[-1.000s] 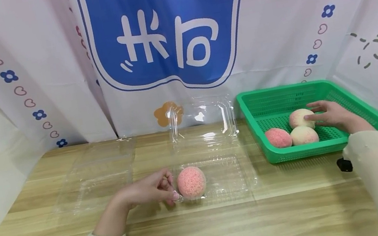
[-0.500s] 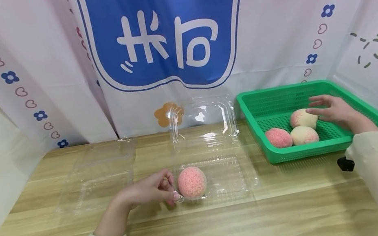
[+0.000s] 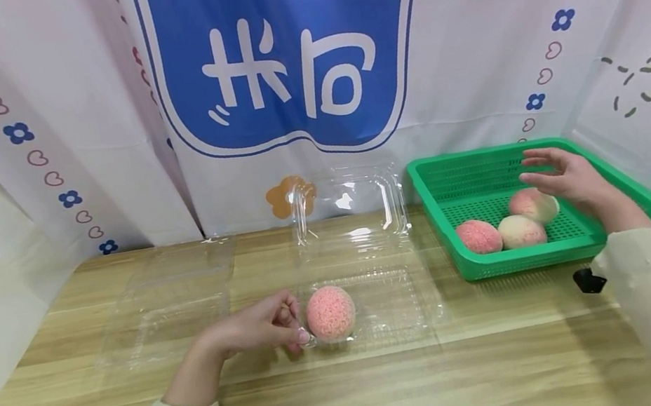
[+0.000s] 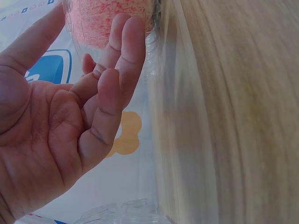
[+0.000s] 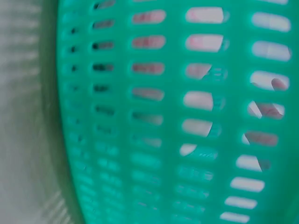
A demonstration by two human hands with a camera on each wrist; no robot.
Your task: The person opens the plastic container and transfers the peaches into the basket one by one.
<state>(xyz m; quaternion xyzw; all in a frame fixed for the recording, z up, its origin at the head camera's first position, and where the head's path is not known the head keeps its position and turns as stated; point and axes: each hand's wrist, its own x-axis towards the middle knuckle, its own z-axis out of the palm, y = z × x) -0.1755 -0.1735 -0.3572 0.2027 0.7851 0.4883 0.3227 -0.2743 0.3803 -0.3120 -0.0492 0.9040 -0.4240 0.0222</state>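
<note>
My left hand point(image 3: 265, 326) pinches the near left corner of a clear plastic clamshell box point(image 3: 389, 303), whose lid stands raised at the back. A pink speckled ball point(image 3: 331, 313) sits in the left part of that box, right beside my fingertips. In the left wrist view, the same ball point(image 4: 110, 21) shows beyond my curled fingers. My right hand point(image 3: 574, 181) hovers over the green basket point(image 3: 623, 184) with fingers apart, holding nothing. Below it lie a pink-and-cream ball point(image 3: 533, 205), a mostly cream ball point(image 3: 522, 231) and a pink ball point(image 3: 479, 237).
Another clear plastic box point(image 3: 180, 318) lies spread out on the wooden table point(image 3: 357, 404) at the left. A printed cloth point(image 3: 467, 46) hangs along the back edge. The basket's slotted wall point(image 5: 173, 112) fills most of the right wrist view.
My right hand has come off the back ball in the basket and lifted up and away. That ball has rolled to the right, showing more pink. The left hand stays in place.
</note>
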